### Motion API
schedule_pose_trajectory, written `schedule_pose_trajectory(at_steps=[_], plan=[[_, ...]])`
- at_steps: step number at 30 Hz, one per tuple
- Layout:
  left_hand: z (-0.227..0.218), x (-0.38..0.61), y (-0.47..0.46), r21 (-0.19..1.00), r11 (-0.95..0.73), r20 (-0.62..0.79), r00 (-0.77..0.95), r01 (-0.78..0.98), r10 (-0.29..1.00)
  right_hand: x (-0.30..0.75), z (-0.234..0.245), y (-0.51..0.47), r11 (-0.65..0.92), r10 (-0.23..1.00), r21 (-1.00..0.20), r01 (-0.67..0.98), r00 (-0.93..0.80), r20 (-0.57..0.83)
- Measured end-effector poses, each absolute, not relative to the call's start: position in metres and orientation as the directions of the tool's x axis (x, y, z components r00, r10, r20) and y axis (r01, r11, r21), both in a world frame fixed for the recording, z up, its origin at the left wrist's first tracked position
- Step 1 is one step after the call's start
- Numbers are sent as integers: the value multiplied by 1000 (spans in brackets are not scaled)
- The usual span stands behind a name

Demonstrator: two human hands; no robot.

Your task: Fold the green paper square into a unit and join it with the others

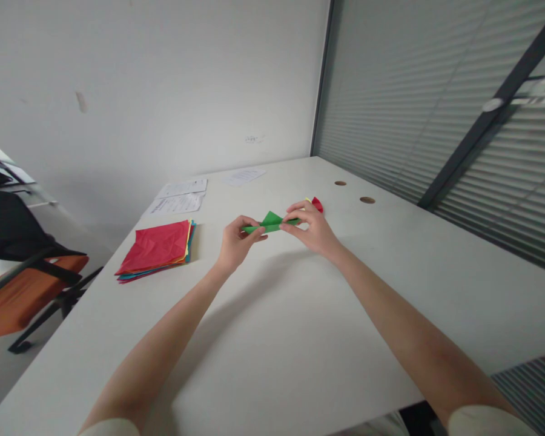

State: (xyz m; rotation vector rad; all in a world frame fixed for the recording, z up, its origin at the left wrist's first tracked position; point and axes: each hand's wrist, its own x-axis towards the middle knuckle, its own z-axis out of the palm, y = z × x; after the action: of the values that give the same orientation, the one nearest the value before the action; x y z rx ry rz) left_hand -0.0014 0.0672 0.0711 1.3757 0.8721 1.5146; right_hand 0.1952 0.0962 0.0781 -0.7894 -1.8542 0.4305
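Note:
A folded piece of green paper (271, 227) is held up over the white table, with a pointed peak rising from its middle. My left hand (237, 241) pinches its left end between thumb and fingers. At the other end, my right hand (312, 227) has thumb and fingers closed on the paper. Behind the right hand lies something red (317, 204) with a bit of yellow, mostly hidden by the fingers. To the left of my left hand is a stack of coloured paper sheets (157, 247), red on top, with yellow, orange and blue edges showing.
Printed sheets (177, 197) lie at the table's far left, and another sheet (244, 176) is near the wall. Two round holes (367, 200) pierce the white table (272, 351) by the blinds (390, 109). An orange-seated chair (31, 290) stands left.

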Motion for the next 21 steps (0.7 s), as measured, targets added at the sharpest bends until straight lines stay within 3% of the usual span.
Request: schedule_pose_trajectory(at_steps=[7,10,21], plan=[[65,1,67,962,-232,255,166,-144,953,207,63,88,449,878,-893,-19,-178,445],[65,-1,66,985,-145,162,221,-93,962,207,58,82,410,904,-909,-76,-99,416],[72,-5,66,995,-62,79,230,-80,970,209,57,76,394,919,-916,-72,5,394]])
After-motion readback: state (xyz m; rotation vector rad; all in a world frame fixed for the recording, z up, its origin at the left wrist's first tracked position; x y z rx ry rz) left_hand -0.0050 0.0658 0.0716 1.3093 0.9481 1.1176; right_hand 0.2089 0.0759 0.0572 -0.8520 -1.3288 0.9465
